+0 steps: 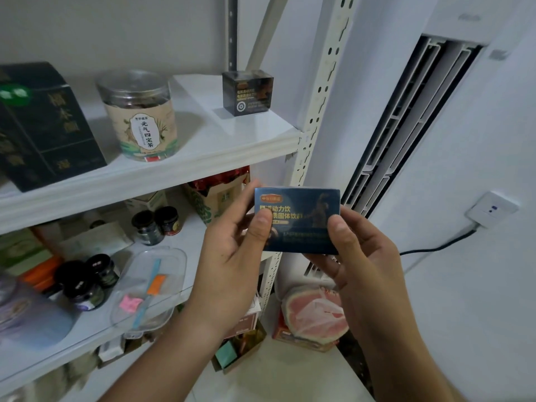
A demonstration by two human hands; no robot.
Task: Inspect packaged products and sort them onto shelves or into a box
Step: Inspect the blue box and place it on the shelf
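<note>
A flat dark blue box [301, 224] with gold and white print is held up in front of the shelving, its printed face towards me. My left hand [232, 250] grips its left edge, thumb on the front. My right hand [359, 256] grips its right edge, thumb on the front too. On the upper white shelf [185, 163] stand a small black cube box [246, 92], a clear tea jar [140, 116] with a beige label and a large dark green box [40, 126].
The lower shelf [87, 332] holds several dark small jars [156, 224], a clear plastic tray [150, 285] with small items and a cardboard carton [217, 195]. Boxes and a pink bag [313, 311] lie on the floor. A tall air conditioner [412, 117] and a wall socket [490, 210] are at the right.
</note>
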